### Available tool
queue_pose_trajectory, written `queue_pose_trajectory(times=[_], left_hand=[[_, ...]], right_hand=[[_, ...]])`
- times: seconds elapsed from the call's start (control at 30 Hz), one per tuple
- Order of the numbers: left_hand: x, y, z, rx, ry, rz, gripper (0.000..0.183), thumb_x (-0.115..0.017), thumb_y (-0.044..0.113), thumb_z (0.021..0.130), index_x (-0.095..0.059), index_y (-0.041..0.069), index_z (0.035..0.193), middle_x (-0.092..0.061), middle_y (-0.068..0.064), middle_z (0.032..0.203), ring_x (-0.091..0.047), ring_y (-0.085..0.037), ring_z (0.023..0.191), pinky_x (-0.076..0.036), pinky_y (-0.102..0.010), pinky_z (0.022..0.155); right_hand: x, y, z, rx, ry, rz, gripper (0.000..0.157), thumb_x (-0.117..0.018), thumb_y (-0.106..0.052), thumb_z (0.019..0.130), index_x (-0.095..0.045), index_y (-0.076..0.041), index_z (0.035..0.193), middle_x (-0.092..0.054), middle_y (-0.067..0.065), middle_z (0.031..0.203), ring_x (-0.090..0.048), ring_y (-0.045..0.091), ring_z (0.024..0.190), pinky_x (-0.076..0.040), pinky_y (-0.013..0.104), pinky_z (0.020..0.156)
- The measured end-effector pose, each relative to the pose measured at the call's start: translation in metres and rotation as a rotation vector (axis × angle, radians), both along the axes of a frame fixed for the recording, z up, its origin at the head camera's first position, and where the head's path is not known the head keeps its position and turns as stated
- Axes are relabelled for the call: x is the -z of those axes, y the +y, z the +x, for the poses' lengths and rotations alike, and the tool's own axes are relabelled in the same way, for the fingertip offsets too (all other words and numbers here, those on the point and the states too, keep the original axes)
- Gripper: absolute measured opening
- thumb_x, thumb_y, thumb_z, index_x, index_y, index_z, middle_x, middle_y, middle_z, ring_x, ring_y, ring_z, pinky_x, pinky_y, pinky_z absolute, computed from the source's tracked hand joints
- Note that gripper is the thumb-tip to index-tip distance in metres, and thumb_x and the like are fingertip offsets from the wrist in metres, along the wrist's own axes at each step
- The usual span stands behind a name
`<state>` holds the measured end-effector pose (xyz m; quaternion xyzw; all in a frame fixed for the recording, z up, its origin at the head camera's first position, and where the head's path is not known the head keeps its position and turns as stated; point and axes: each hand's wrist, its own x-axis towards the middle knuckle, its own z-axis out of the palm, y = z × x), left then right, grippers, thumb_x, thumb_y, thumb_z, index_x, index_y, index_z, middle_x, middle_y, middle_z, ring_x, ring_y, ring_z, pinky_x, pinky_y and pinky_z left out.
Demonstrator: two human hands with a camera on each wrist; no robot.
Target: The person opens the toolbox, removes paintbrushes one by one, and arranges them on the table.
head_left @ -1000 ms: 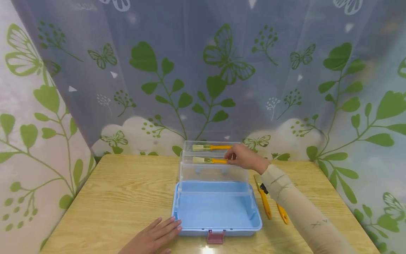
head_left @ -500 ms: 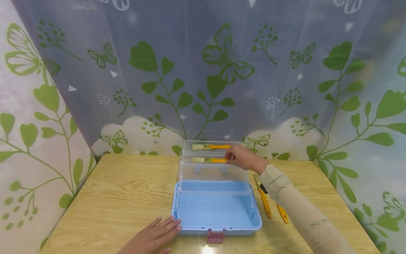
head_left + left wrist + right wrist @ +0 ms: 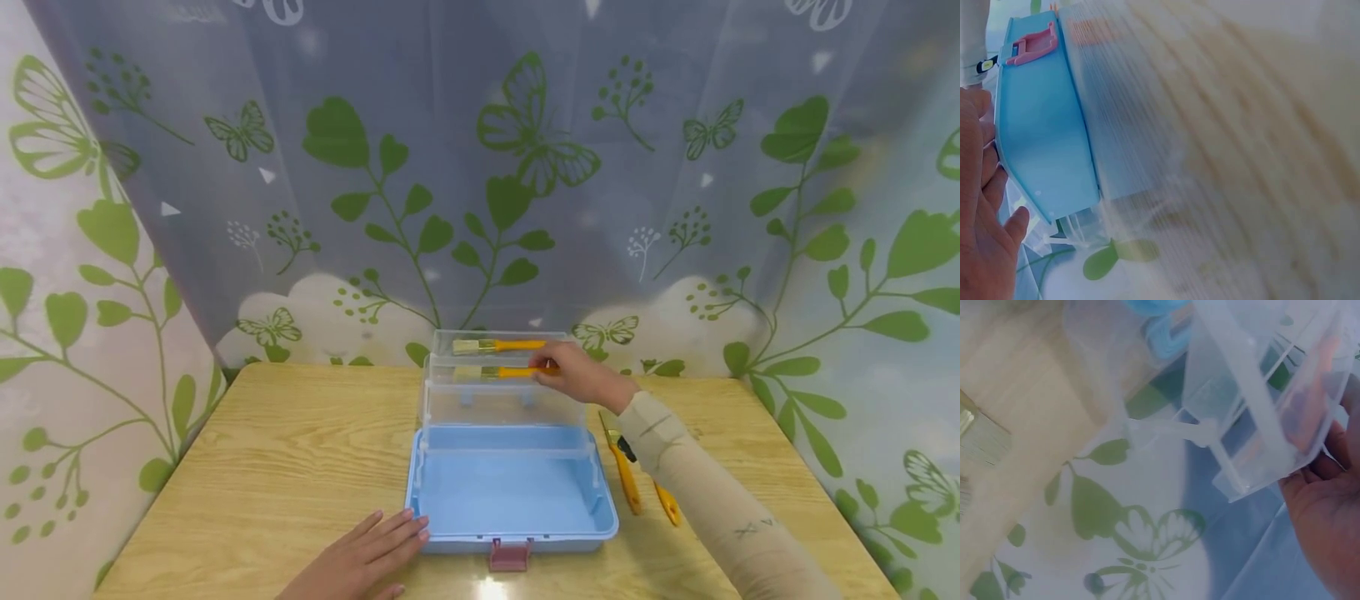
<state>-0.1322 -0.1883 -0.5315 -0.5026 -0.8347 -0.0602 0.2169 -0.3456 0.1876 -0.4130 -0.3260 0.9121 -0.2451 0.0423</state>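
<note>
My left hand (image 3: 367, 554) rests with straight fingers against the front left corner of a light blue storage box (image 3: 517, 537). The box is open, with clear trays raised in steps behind it. My right hand (image 3: 581, 372) is at the right end of the middle clear tray (image 3: 502, 406), its fingers curled about the orange handle of a paintbrush (image 3: 513, 372). That brush's pale bristles show faintly through the tray wall. Another orange paintbrush (image 3: 510, 345) lies in the upper tray. In the right wrist view, my right hand (image 3: 1325, 512) is close against the tray's end.
Two more orange-handled brushes, a near one (image 3: 626, 475) and one partly under the right forearm (image 3: 666, 504), lie on the wooden table (image 3: 300, 450) right of the box. A pink latch (image 3: 510, 556) hangs at the box front. A patterned curtain (image 3: 450, 167) stands behind.
The paintbrush at my right hand has shifted slightly back and its bristles now sit behind the clear tray wall. More of its handle shows between my fingers. My left hand keeps its place.
</note>
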Motion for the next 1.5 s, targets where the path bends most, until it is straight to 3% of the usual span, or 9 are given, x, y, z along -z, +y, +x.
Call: queue_pose_trajectory(times=[0.23,0.57,1.0,1.5], left_hand=[[0.003,0.000,-0.002,0.011,0.012,0.013,0.073,-0.061,0.040,0.101,-0.031,0.010,0.161,-0.011,0.003,0.171,-0.004,-0.011,0.158,0.004,-0.024,0.126],[0.003,0.001,-0.003,0.020,0.006,0.011,0.075,-0.063,0.039,0.100,-0.030,0.010,0.161,-0.008,0.003,0.171,-0.003,-0.010,0.158,0.005,-0.024,0.126],[0.004,0.001,-0.004,0.024,0.059,0.013,0.077,-0.059,0.043,0.102,-0.025,0.010,0.162,-0.010,0.001,0.171,-0.004,-0.012,0.158,0.002,-0.025,0.126],[0.002,0.001,-0.004,0.019,0.083,0.008,0.076,-0.059,0.045,0.101,-0.029,0.010,0.161,-0.013,0.000,0.171,-0.007,-0.012,0.158,0.001,-0.026,0.127]], right_hand=[[0.012,0.008,-0.006,0.004,-0.006,-0.120,0.014,-0.068,-0.010,0.097,-0.073,-0.005,0.109,-0.070,0.006,0.103,-0.059,0.016,0.082,-0.054,0.031,0.076],[0.013,0.011,-0.003,0.010,0.000,-0.226,0.010,-0.068,-0.009,0.097,-0.072,-0.006,0.106,-0.070,0.006,0.103,-0.062,0.017,0.087,-0.056,0.037,0.080],[0.016,0.016,-0.001,0.033,0.024,-0.282,0.010,-0.067,-0.006,0.096,-0.072,-0.006,0.105,-0.069,0.007,0.104,-0.062,0.019,0.087,-0.056,0.037,0.079],[0.019,0.020,-0.002,0.028,0.112,-0.341,0.014,-0.069,-0.002,0.094,-0.074,-0.005,0.107,-0.070,0.009,0.106,-0.063,0.017,0.082,-0.058,0.031,0.073]])
